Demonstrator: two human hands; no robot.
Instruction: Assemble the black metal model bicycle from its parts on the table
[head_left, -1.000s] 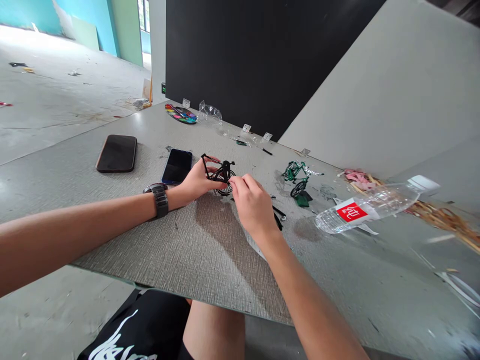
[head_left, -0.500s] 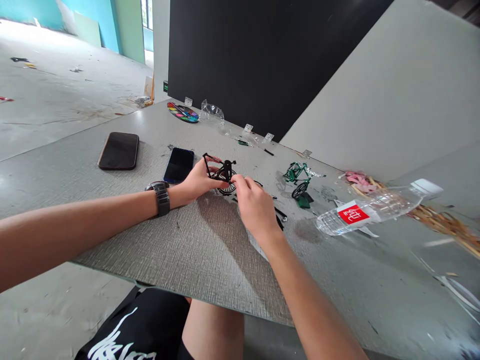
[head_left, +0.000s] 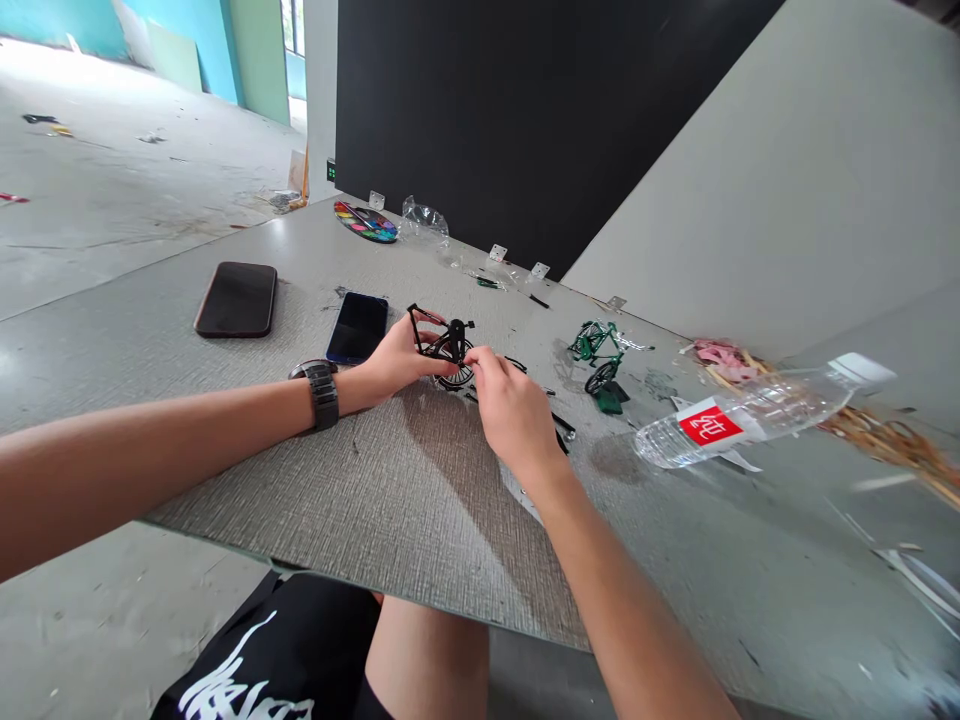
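Observation:
A black miniature bicycle (head_left: 456,338), with a spoked wheel low on it and its frame showing above, is held over the grey table. My left hand (head_left: 401,358) grips it from the left, thumb in front and fingers behind. From the right, my right hand (head_left: 514,405) pinches at the lower part near the wheel; whatever small part lies between the fingertips is hidden. Loose black parts (head_left: 564,425) lie just beyond my right hand, partly covered by it. A green miniature bicycle (head_left: 598,355) stands further right beside a small dark green piece (head_left: 611,398).
Two phones, one dark (head_left: 237,300) and one blue-edged (head_left: 358,328), lie left. A clear water bottle (head_left: 757,415) is at the right. Behind are a paint palette (head_left: 365,222), crumpled clear plastic (head_left: 424,220) and a black panel (head_left: 525,120). The table's front edge (head_left: 360,595) is above my lap.
Hardly anything differs. My right hand has shifted very slightly at the black miniature bicycle, and the view has moved a little. Both hands keep their hold.

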